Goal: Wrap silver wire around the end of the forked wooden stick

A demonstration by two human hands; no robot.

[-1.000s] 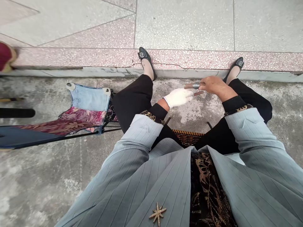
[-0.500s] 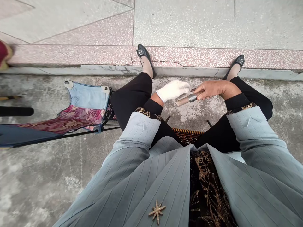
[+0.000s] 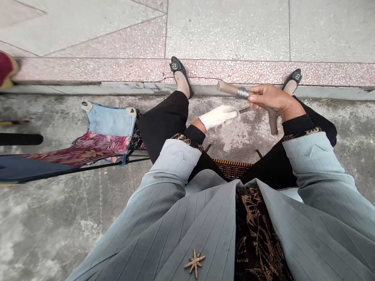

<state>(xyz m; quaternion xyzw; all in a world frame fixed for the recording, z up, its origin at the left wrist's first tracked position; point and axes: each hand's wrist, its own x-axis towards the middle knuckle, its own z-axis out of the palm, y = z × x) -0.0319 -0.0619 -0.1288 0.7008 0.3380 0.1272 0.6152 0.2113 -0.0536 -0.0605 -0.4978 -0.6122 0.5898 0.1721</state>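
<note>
My right hand (image 3: 272, 99) is bare and pinches a tan stick-like piece (image 3: 229, 89) with silver wire (image 3: 243, 93) wound round it near my fingers. Below that hand a second tan length (image 3: 273, 124) sticks out; whether the two are joined behind my palm I cannot tell. My left hand (image 3: 219, 116), in a white knitted glove, is closed at the near end of a thin dark rod (image 3: 245, 111). A pale, round, translucent piece (image 3: 236, 114) shows at its fingertips. The rod's far end reaches to just under my right fingers.
A folding chair (image 3: 108, 121) with denim and red floral cloth stands at the left. Below me is the edge of a woven seat (image 3: 233, 168). My black shoes (image 3: 178, 70) rest on a pink terrazzo step (image 3: 117, 72). Concrete floor (image 3: 73, 218) lies on the near side.
My right hand has risen and turned, tilting the wire-wound piece up and away from the left hand. My left hand has dropped slightly and moved right; the thin rod now shows between the hands.
</note>
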